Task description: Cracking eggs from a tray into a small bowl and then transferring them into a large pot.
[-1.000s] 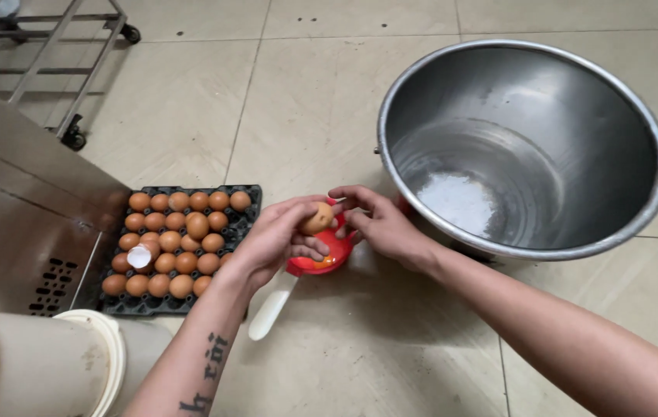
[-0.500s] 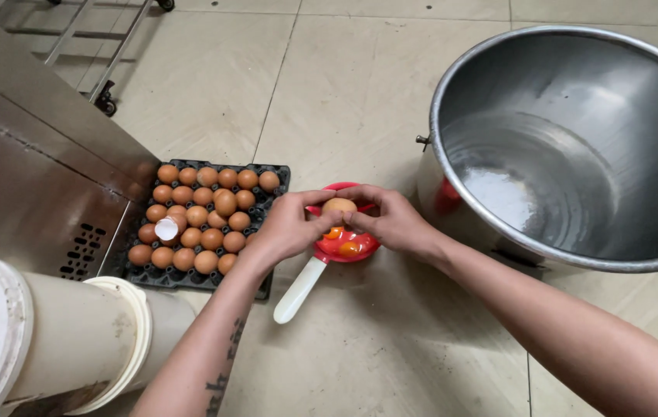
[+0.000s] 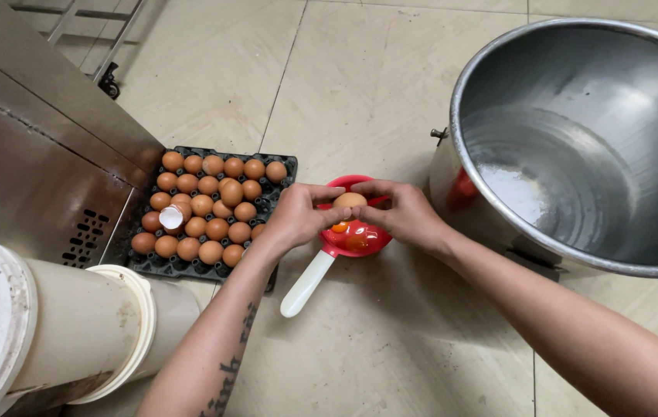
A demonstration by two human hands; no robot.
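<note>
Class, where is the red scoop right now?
In the head view, the red scoop sits on the floor at centre, under both hands, between the egg tray and steel bowl.

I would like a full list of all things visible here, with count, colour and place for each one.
egg: one, brown, held between both hands above the scoop
scoop: one, red bowl, white handle, on the floor, yolks inside
egg tray: one, black, left of the scoop, many brown eggs, one empty shell
mixing bowl: one, steel, right
buckets: two, cream, bottom left
cabinet: one, steel, left
left hand: on the egg
right hand: on the egg
</note>
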